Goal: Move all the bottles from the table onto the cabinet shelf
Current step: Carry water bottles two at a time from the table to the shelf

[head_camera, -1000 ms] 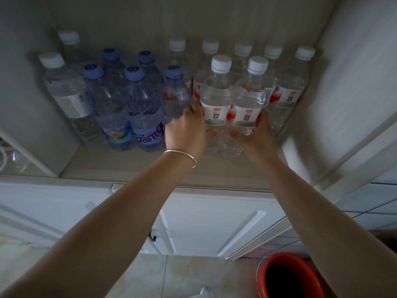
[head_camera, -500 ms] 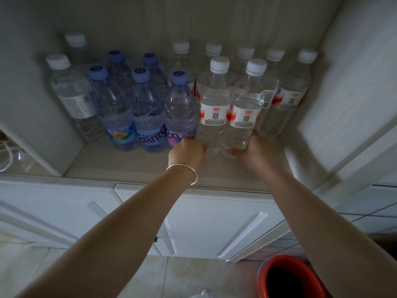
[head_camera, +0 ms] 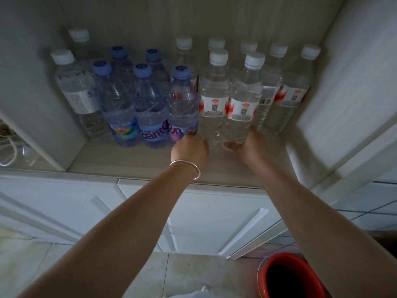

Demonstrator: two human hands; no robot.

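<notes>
White cabinet shelf, dim: fourteen bottles stand on it, nine white-capped and five blue-capped. Left hand and right hand loosely cup the bases of the two front white-capped bottles, seemingly seating them. Table out of sight, so remaining stock unknown.

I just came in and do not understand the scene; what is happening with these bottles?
A person is stocking a cabinet shelf with water bottles. The left hand and the right hand rest at the bases of two white-capped bottles standing upright at the front. Beside them stand blue-capped bottles, with more white-capped ones behind.
</notes>
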